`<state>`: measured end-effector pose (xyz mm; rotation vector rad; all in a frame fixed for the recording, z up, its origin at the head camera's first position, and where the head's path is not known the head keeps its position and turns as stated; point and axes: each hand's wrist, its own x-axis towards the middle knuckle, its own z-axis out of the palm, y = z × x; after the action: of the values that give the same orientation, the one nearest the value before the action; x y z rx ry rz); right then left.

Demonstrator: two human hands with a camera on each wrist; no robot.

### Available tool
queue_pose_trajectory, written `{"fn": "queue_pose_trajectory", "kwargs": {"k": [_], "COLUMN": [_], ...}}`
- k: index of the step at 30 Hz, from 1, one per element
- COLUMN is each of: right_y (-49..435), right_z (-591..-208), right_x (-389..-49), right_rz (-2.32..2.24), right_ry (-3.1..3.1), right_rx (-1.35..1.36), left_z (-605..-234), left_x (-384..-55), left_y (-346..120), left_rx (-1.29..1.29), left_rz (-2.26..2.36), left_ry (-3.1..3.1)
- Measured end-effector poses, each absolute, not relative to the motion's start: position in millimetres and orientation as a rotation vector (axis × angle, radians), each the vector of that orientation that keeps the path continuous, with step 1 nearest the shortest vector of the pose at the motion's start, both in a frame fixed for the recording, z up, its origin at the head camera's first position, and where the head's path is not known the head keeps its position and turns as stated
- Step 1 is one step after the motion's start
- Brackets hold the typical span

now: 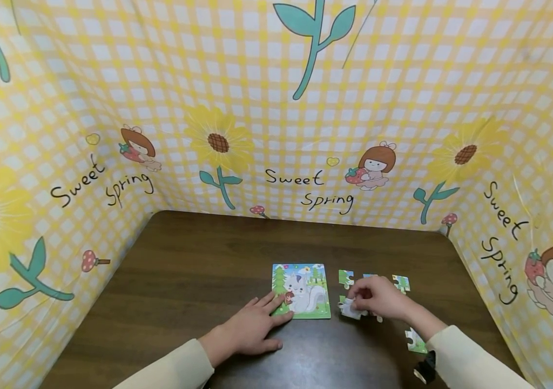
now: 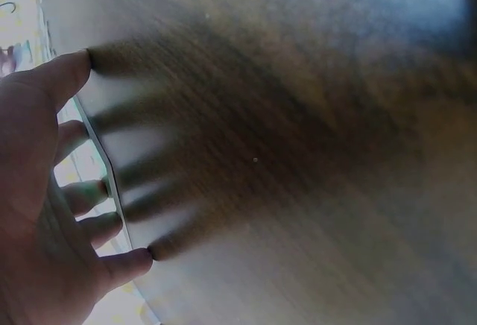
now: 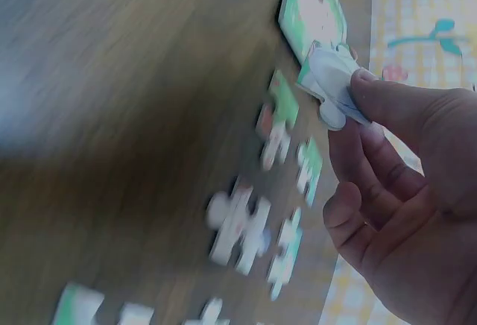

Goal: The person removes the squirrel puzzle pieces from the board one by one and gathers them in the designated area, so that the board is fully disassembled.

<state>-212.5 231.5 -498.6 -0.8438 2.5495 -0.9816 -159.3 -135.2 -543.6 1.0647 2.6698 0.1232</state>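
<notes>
A square picture board (image 1: pixel 312 292) with a white squirrel and green trees lies flat on the table. My left hand (image 1: pixel 252 328) rests beside it with spread fingers, the fingertips reaching over its lower left part. To the board's right, my right hand (image 1: pixel 378 296) pinches a mostly white jigsaw piece (image 3: pixel 328 75) between thumb and fingers. In the right wrist view, this piece is tilted and raised above the table. Loose jigsaw pieces lie around and under the right hand, including a green one (image 1: pixel 346 277) and a blue-green one (image 1: pixel 401 282); the hand hides some.
Another jigsaw piece (image 1: pixel 416 341) lies near the right sleeve (image 1: pixel 466 354). The dark wooden table (image 1: pixel 208 248) is enclosed at the back and sides by a yellow checked cloth (image 1: pixel 276 129) printed with flowers. A small black object (image 1: pixel 424 368) sits at the right cuff.
</notes>
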Motion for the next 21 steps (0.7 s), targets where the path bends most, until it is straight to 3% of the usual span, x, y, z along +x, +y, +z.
{"fn": "queue_pose_trajectory", "kwargs": {"k": [9,21], "right_y": [271.7,285.4], "right_z": [-503.0,-521.9], "right_x": [-198.4,-191.0], "right_rz": [-1.037,-1.009], "right_ry": [2.459,2.429], "right_rx": [-0.741,-0.712], "left_z": [-545.4,-543.1], "left_x": [-159.5,-158.4], "left_y": [-136.6,-135.8], "left_rx": [1.035,1.039], "left_rz": [0.166,0.163], "left_ry": [2.644,2.646]}}
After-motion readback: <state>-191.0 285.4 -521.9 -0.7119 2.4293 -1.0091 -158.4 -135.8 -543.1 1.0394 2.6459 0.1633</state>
